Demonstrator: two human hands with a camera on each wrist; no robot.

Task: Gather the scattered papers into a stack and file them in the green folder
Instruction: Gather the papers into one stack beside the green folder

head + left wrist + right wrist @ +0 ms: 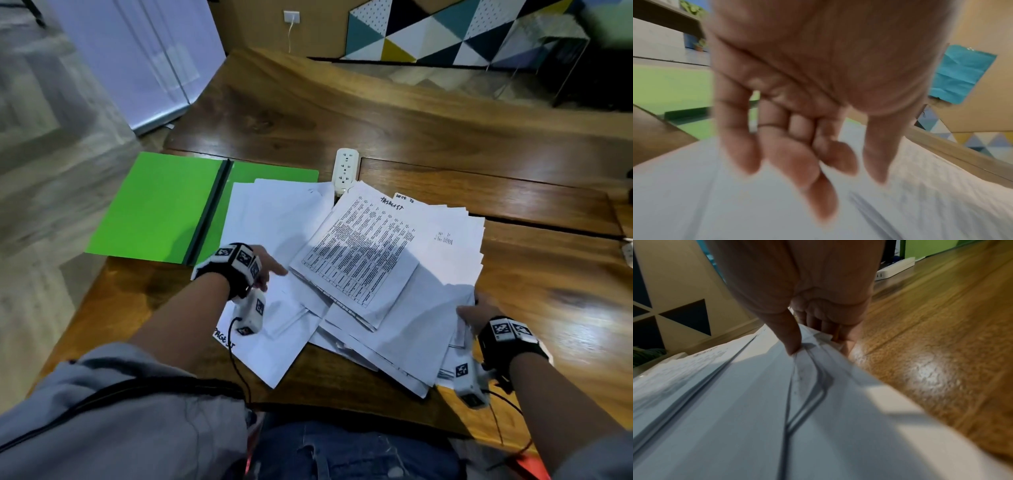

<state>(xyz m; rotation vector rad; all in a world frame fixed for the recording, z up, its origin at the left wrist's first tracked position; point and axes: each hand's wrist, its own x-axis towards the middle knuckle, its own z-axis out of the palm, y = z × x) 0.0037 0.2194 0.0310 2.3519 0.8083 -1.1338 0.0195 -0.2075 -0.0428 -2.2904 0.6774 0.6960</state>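
1. The papers [359,260] lie in a loose, overlapping pile on the wooden tabletop [445,144], between the two hands. A printed sheet with a table of text sits on top, tilted against the sheets under it.
2. The left hand [265,269] is above the left part of the pile. In the left wrist view its fingers [809,170] are extended and relaxed, pointing down at a white sheet [694,194]; it grasps nothing. Whether the fingertips touch the sheet cannot be told because of blur.
3. The right hand [474,313] grasps the right edge of the pile. In the right wrist view the thumb [787,335] presses on top of the sheets and the other fingers curl under the edge, pinching several sheets together.
4. The green folder [164,205] lies open and flat, beyond and to the left of the left hand. The leftmost sheets overlap its right half.
5. A white power strip [346,168] lies beyond the pile, its near end covered by paper.
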